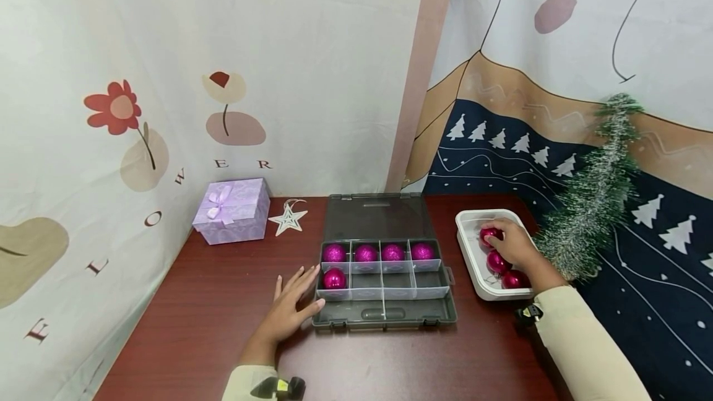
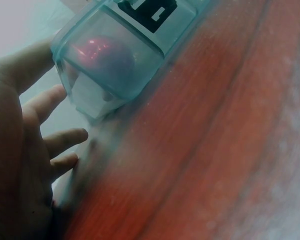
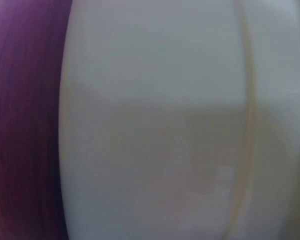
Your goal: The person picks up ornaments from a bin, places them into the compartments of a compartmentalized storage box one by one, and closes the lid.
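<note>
In the head view a grey divided plastic box (image 1: 420, 311) lies with its lid (image 1: 379, 218) folded back. Glittery magenta balls (image 1: 366, 253) fill its back row, and a shiny magenta ball (image 1: 334, 278) sits in the middle row's left compartment. My left hand (image 1: 286, 311) spreads its fingers at the box's left side; the left wrist view shows fingers (image 2: 47, 102) by the clear wall. Inside a white tray (image 1: 469, 258), my right hand (image 1: 515, 246) pinches a shiny red Christmas ball (image 1: 489, 237). Two similar balls (image 1: 497, 262) lie below it. The tray's wall (image 3: 155, 125) fills the right wrist view, hiding the hand.
A lilac gift box (image 1: 236, 212) with a bow stands at the back left, beside a white star ornament (image 1: 288, 218). Green tinsel (image 1: 590, 209) hangs to the right of the tray. Printed cloth (image 1: 334, 79) rises behind the brown table (image 1: 223, 289).
</note>
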The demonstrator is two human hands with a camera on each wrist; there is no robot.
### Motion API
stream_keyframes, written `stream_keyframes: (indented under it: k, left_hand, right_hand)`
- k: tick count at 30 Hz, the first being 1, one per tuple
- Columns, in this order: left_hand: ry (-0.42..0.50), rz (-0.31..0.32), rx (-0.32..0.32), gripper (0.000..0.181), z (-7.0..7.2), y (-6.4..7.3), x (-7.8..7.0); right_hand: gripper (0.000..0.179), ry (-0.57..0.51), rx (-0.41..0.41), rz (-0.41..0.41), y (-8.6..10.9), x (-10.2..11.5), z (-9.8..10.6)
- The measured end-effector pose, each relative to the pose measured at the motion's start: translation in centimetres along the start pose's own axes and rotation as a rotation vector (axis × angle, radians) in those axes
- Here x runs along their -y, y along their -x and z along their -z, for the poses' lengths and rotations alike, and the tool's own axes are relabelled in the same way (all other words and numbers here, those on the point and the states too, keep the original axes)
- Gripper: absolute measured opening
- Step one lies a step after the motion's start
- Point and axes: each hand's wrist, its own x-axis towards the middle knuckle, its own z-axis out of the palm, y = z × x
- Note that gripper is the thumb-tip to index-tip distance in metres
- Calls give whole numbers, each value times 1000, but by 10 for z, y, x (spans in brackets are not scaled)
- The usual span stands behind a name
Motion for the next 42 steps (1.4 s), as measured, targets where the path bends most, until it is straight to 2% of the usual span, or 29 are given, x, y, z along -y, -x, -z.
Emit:
stream_keyframes:
  k: [5, 10, 18, 27, 33, 42]
  left_hand:
    - [-5, -3, 2, 76, 0, 0, 0]
    - [0, -4, -4, 76, 0, 0, 0]
    - [-6, 4, 0, 76, -1, 0, 1]
    - [-1, 1, -2, 76, -1, 0, 2]
    - [-4, 3, 2, 76, -1, -1, 3]
    - [-5, 3, 6, 76, 0, -1, 2]
  right_hand:
    - [29, -61, -33, -1, 2, 0, 1]
    - [38, -108, -60, -30, 5, 1, 3]
    - [40, -115, -135, 48, 14, 10, 6]
    - [53, -154, -139, 65, 24, 20, 11]
    - [48, -169, -179, 133, 25, 26, 10]
    - [48, -209, -223, 178, 27, 38, 5]
